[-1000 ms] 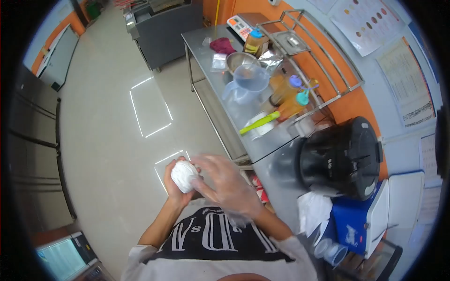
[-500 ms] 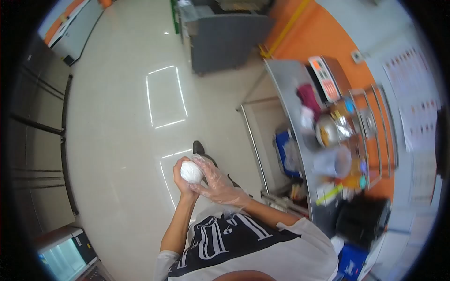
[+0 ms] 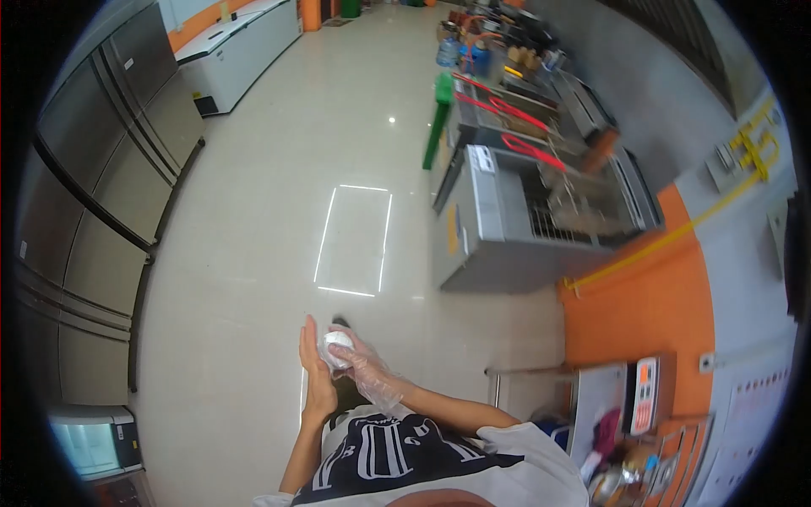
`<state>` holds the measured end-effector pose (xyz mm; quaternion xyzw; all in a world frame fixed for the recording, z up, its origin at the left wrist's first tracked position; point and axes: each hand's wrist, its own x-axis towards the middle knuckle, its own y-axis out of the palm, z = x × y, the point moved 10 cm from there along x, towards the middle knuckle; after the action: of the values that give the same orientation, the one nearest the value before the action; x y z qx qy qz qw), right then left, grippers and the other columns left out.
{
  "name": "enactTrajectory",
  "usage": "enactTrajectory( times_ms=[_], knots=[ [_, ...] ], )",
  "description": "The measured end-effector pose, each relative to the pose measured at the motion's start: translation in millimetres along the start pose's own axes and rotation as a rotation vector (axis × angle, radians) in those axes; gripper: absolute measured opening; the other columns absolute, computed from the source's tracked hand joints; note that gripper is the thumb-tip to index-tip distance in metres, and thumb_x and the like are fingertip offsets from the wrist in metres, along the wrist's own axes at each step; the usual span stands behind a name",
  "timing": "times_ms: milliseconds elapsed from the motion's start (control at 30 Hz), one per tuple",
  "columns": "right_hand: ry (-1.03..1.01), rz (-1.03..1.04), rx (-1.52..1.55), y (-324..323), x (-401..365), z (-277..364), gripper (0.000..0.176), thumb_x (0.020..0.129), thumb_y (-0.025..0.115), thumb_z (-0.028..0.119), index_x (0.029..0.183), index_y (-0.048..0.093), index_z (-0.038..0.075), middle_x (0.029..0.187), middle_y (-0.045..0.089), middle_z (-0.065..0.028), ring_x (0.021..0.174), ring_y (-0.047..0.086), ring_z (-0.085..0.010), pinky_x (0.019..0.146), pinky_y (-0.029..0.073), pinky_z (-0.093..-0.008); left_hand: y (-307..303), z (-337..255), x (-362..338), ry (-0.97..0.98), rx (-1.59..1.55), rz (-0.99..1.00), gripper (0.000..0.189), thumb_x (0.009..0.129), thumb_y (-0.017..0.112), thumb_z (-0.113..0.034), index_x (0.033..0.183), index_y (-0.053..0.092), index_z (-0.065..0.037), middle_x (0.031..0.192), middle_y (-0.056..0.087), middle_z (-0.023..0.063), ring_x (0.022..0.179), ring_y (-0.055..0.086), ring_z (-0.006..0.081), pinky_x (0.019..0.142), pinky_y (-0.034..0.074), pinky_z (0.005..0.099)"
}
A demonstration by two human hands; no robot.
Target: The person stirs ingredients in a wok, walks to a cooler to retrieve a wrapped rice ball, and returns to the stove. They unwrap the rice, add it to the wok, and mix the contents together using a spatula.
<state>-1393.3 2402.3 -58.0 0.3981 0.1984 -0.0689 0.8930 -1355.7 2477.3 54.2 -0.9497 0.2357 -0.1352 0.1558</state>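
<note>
A white round ball (image 3: 339, 340), perhaps wrapped dough or a wad, sits between my two hands in front of my body. My right hand (image 3: 361, 368) wears a clear plastic glove and has its fingers closed around the ball. Alongside it, my left hand (image 3: 316, 376) is bare and held upright, its fingers stretched out and the palm at the ball's left side. Loose glove plastic hangs about the right wrist. Below the hands, a dark shoe tip shows on the floor.
Steel refrigerators (image 3: 101, 211) line the left side, with a white chest freezer (image 3: 241, 55) farther back. Fryers (image 3: 524, 203) with red-handled baskets stand ahead on the right. A steel table (image 3: 598, 406) with a scale (image 3: 646, 395) is at lower right. Glossy tiled floor (image 3: 245, 228) lies between.
My view has swung up and forward, bringing the fryers in and moving the table to the lower right. My left hand's fingers have straightened from around the ball; my right hand holds it.
</note>
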Motion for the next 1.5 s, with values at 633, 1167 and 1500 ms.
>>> enactTrajectory(
  times_ms=[633,1167,1500],
  knots=[
    [-1.005,-0.511,-1.406,-81.3,576.4,709.9,0.064,0.081,0.085,0.029,0.131,0.057,0.003,0.123,0.066,-0.0179,0.107,0.067,-0.0370,0.093,0.054,-0.0441,218.3,173.7,879.2,-0.823,-1.525,0.243,0.083,0.098,0.035,-0.077,0.144,0.053,-0.009,0.139,0.061,0.0115,0.131,0.056,0.0288,0.116,0.039,0.0466],
    [-0.960,-0.376,-1.099,-291.3,938.1,1306.2,0.052,0.089,0.079,0.017,0.134,0.058,0.002,0.111,0.071,-0.0117,0.088,0.070,-0.0200,0.081,0.058,-0.0338,449.4,161.7,1614.4,-0.712,-1.547,0.195,0.061,0.099,0.045,-0.065,0.095,0.064,-0.007,0.084,0.066,0.0088,0.073,0.064,0.0270,0.071,0.053,0.0396],
    [-0.936,-0.913,-1.250,-508.8,1037.9,1597.0,0.044,0.088,0.077,0.015,0.130,0.067,0.011,0.134,0.061,-0.0103,0.103,0.064,-0.0246,0.085,0.054,-0.0367,793.6,152.3,1877.6,-1.189,-1.357,1.083,0.072,0.097,0.042,-0.074,0.110,0.067,-0.007,0.099,0.071,0.0103,0.086,0.070,0.0265,0.079,0.059,0.0417]
  ],
)
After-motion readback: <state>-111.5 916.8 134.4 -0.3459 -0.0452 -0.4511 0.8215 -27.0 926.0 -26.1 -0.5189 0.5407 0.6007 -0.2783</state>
